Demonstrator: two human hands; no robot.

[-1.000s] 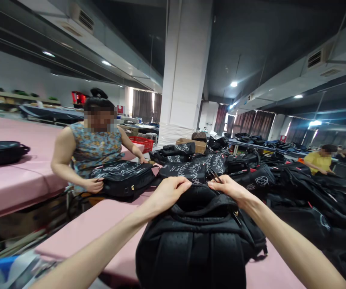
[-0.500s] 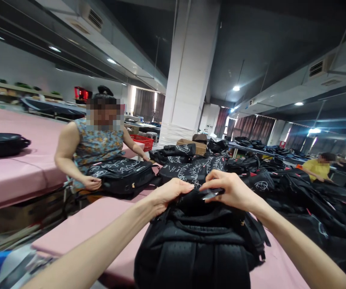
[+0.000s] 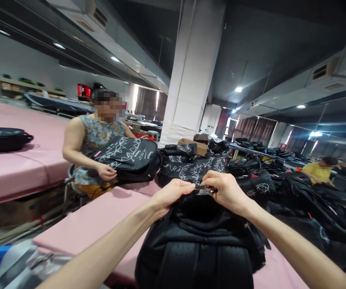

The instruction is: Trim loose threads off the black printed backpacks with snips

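A black backpack [image 3: 205,253] lies in front of me with its shoulder straps facing up and its top end away from me. Over that top end, my left hand [image 3: 173,194] is closed in a pinch; whatever sits between thumb and finger is too small to make out. Close beside it, my right hand [image 3: 225,192] is closed around small thread snips [image 3: 205,191], whose shiny blades point toward the left fingertips. Part of the snips is hidden by my fingers.
Across the pink table [image 3: 100,224], a co-worker [image 3: 100,132] handles a patterned black backpack [image 3: 127,156]. More black bags [image 3: 299,196] are heaped at right. A cardboard box [image 3: 201,148] stands behind, near a white pillar [image 3: 187,80]. Another person in yellow [image 3: 319,172] sits far right.
My right hand has turned the snips so the blades now reach toward my left fingertips. The co-worker's backpack has been tilted up, showing more of its patterned front.
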